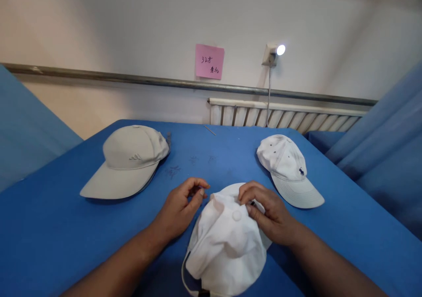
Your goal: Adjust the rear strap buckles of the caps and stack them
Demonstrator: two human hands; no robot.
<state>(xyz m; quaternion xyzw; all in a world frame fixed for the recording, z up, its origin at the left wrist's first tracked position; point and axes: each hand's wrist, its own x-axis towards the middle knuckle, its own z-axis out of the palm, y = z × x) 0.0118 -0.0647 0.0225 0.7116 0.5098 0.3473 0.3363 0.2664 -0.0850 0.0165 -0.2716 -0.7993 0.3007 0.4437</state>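
A white baseball cap (231, 253) lies crumpled at the front of the blue table, its top button facing me and its adjustable back strap at the bottom of the view. My right hand (268, 211) pinches the cap's fabric near the button, between thumb and fingers. A small dark spot shows by its thumb. Just left of the cap's upper edge, my left hand (183, 204) is curled, thumb close to the fingertips. What those fingers hold, if anything, I cannot make out.
A beige cap (132, 156) stands at the left of the blue table (82, 240), and another white cap (285, 161) with a dark logo at the right. Behind are a metal rail (148, 81), a radiator (283, 116), a plugged socket (269, 54) and a pink note (209, 61). Blue curtains (379, 125) flank the table.
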